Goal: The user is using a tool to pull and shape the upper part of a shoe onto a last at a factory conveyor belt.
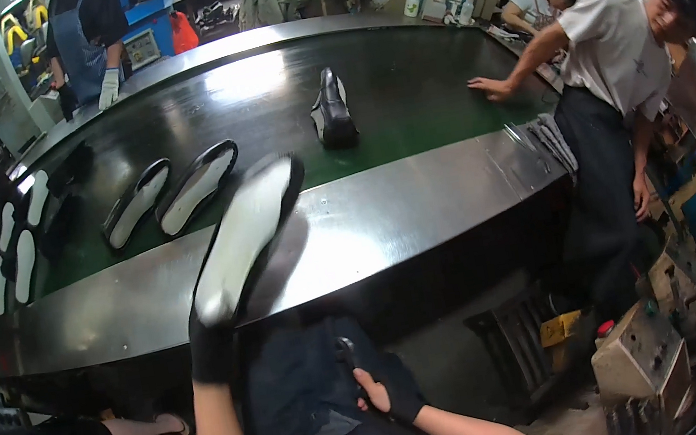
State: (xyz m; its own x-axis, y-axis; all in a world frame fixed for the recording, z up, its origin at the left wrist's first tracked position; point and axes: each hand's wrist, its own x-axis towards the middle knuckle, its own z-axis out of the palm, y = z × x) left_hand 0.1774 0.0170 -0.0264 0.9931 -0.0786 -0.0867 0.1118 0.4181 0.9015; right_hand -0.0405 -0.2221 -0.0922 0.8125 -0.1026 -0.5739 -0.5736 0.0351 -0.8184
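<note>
My left hand (215, 343), in a black glove, grips one end of a black shoe (246, 234). The shoe is tilted over the metal edge of the table, its pale sole facing up; it hides most of my fingers. Low in front of my dark clothes, my right hand (383, 397) wears a black fingerless glove. Its fingers are curled around a dark tool (346, 350) with a shiny rounded end, whose kind I cannot make out. Just beyond the held shoe, two black shoes (132, 206) (200, 188) lie sole up on the green belt.
Another black shoe (334, 110) lies farther along the belt (410, 89); several pale soles (25, 267) are at the left. A co-worker (608, 76) stands at the right, one hand over the belt. Another person (87, 49) stands across it. Machine boxes (638, 354) are at lower right.
</note>
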